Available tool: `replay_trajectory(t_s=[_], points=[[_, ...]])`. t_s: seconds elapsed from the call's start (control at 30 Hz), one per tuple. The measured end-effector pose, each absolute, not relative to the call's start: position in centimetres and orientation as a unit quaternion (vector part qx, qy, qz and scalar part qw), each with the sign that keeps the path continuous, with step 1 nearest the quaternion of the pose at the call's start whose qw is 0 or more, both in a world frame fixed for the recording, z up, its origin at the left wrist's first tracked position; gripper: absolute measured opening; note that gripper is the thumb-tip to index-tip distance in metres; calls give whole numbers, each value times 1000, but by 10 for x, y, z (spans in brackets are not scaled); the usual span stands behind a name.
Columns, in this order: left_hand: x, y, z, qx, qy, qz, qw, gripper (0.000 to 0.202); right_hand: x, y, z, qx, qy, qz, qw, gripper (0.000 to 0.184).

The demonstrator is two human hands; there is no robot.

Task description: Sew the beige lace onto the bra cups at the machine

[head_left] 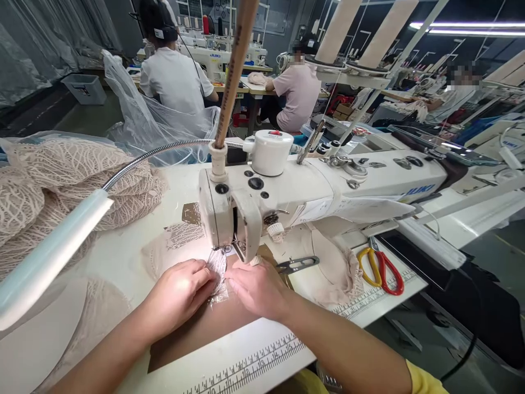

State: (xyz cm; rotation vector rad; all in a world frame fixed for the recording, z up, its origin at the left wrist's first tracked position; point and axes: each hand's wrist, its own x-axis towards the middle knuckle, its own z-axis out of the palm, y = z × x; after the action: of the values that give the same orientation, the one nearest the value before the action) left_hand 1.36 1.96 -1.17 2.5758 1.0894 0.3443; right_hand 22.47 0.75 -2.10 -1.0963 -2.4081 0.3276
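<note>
Lace piece (217,269) spans narrow gap between hands (178,298) (259,290), edge near presser foot (226,249)

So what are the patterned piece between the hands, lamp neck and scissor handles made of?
Patterned piece: apparently lace, from its netlike lines; finish unclear. Lamp neck: likely shiny metal, ribbed and glinting. Scissor handles: probably smooth plastic, evenly coloured.
</note>
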Motion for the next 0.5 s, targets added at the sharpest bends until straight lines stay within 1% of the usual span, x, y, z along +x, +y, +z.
replay_trajectory(t_s=[0.1,0.27,0.5], points=[[15,19,-14,892,397,130,173,30,225,8,-21,-384,-887,112,232,19],[17,21,-11,877,419,118,204,27,226,7,-23,-357,-892,115,251,17],[19,20,-9,878,417,117,204,26,226,7,-24,-349,-910,96,204,8]])
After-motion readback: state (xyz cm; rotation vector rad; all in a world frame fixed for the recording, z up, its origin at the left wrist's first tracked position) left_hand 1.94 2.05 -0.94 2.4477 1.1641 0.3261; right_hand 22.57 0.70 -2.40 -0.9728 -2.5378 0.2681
